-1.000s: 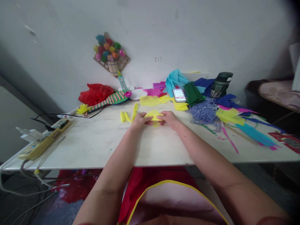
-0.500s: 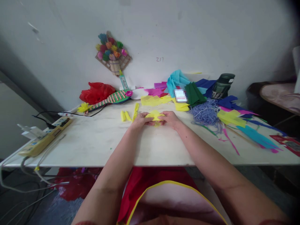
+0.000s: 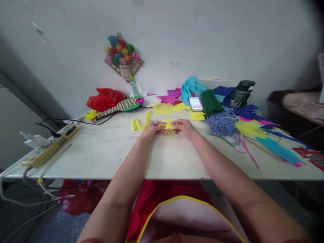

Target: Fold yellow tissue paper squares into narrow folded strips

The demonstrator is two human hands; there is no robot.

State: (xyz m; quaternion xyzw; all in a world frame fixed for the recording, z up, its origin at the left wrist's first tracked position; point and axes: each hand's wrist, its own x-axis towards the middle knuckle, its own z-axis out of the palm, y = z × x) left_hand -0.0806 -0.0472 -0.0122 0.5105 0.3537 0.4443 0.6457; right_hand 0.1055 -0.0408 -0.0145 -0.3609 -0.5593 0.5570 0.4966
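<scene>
My left hand (image 3: 151, 129) and my right hand (image 3: 184, 127) both pinch a small folded piece of yellow paper (image 3: 168, 126) just above the white table (image 3: 106, 152), at its middle. The fingers of each hand are closed on one end of the paper, which now looks like a thin flat strip seen edge-on. Three narrow folded yellow strips (image 3: 138, 124) lie on the table just left of my left hand.
Sheets of yellow paper (image 3: 164, 108), pink, turquoise, green and blue paper are heaped at the back. A tangle of purple yarn (image 3: 222, 122) and a dark flask (image 3: 241, 92) are at the right. A power strip (image 3: 48, 148) with cables lies at the left edge; a paper-flower decoration (image 3: 123, 59) hangs on the wall.
The yellow paper between my hands has been flattened from a raised triangle into a thin strip. My hands stay in about the same place.
</scene>
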